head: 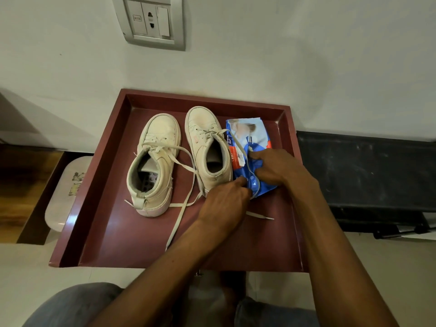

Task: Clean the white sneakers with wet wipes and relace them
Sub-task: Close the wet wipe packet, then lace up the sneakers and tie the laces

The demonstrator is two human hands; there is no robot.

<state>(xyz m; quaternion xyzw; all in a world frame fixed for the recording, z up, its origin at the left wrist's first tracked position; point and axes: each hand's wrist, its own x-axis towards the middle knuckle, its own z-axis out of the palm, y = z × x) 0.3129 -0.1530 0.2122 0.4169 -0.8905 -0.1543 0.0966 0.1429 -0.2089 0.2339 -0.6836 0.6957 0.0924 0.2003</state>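
On the tray (99, 185), the left hand (224, 199) and right hand (278, 168) gripped the wipes pack (250, 133), no wipe drawn, with two soiled, laced sneakers (158, 135) apparently uncleaned.

From my feed this looks like a room in a home. A plain painted wall (306, 55) carries a household switch-and-socket plate (151, 21) above the far edge of the low maroon counter (99, 166). Off its left edge stands a small pale stool (68, 192) with a cartoon print, beside brown wooden boards (23, 185). Pale floor (28, 267) runs past the near edge.
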